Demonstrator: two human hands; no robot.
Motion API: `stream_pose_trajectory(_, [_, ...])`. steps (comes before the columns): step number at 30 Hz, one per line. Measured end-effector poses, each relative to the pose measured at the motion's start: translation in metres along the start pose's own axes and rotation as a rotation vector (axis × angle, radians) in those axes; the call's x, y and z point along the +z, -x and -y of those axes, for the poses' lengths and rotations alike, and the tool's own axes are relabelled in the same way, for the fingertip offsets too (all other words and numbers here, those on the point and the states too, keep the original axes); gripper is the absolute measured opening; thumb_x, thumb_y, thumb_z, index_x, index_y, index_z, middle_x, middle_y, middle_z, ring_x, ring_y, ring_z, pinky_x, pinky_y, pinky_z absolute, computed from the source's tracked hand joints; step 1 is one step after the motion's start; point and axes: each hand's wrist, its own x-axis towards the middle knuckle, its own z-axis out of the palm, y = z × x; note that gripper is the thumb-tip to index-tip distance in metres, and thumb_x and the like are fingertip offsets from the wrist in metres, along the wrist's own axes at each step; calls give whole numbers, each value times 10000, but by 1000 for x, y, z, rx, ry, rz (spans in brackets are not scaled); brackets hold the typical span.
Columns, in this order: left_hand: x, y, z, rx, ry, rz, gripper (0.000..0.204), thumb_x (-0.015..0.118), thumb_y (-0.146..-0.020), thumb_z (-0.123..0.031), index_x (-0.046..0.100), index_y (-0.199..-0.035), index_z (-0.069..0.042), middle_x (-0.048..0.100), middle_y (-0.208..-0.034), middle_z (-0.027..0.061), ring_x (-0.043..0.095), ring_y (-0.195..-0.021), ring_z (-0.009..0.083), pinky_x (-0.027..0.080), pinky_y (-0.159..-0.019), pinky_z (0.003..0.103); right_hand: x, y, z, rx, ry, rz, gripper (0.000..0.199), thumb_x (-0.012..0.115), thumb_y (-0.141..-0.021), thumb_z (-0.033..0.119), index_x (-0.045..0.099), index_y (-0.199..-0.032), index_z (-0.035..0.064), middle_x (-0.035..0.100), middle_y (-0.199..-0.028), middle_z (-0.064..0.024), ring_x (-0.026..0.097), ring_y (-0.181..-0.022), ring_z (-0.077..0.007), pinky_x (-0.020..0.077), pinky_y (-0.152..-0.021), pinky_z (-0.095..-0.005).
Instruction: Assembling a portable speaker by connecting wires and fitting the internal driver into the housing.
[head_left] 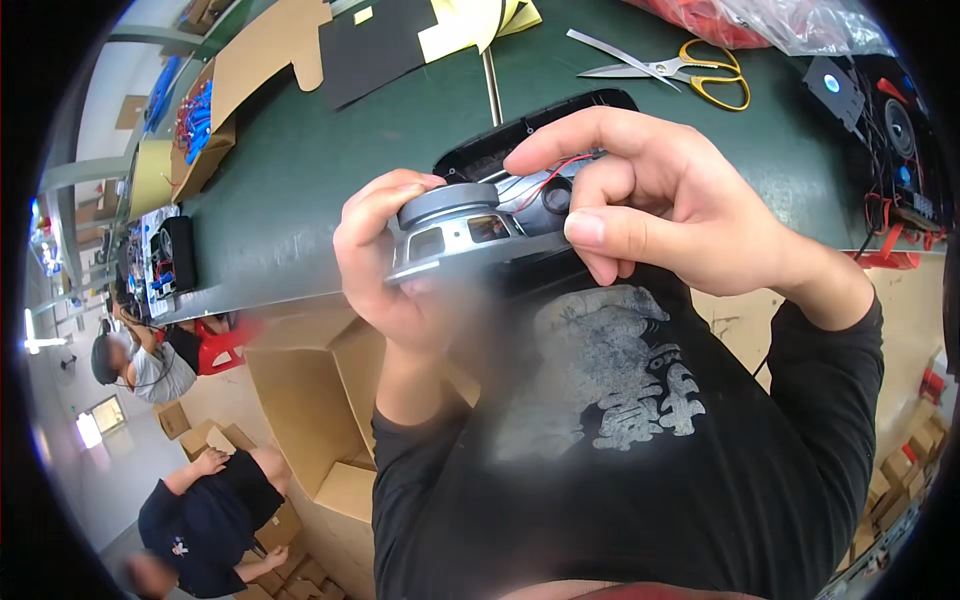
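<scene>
Head view: left hand (385, 265) wraps grey speaker driver (455, 230) from 9 o'clock side, fingers closed round magnet and frame, holding it raised off green desk (300, 170), close to chest, likely for close view. Right hand (660, 200) at 3 o'clock of driver, thumb and fingers pinching red wire (550, 175), probably keeping lead clear. Black plastic housing (540, 125) lies on desk directly behind driver at 12 o'clock. Yellow-handled scissors (680, 70) at 1 o'clock, well apart. Open cardboard box (310, 400) below desk edge.
</scene>
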Motion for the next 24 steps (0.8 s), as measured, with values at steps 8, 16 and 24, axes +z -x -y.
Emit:
stream_pose_trajectory(8, [4,0,-1,-46,62,-49,713,357,-972,-646,487,-1109,41,585,-1027,202,612,-929,264,526,-823,364,3,-5,-4,22,-82,15,435,601,-961,134,464,-1343,-25,621,-725,-23,573,-679,-67,455,-657,-214])
stream_pose_trajectory(16, [5,1,0,-50,141,-61,702,356,-978,-638,489,-1125,35,578,-1039,192,604,-941,255,523,-834,358,5,-9,-9,26,-97,28,429,598,-969,139,467,-1349,-11,623,-719,-24,574,-675,-64,450,-651,-209])
stream_pose_trajectory(24, [7,2,0,-50,154,-82,696,363,-979,-637,485,-1129,32,573,-1037,206,603,-926,249,535,-801,342,7,-10,-13,2,-115,36,472,592,-975,145,424,-1389,-8,620,-713,-23,570,-669,-64,440,-649,-210])
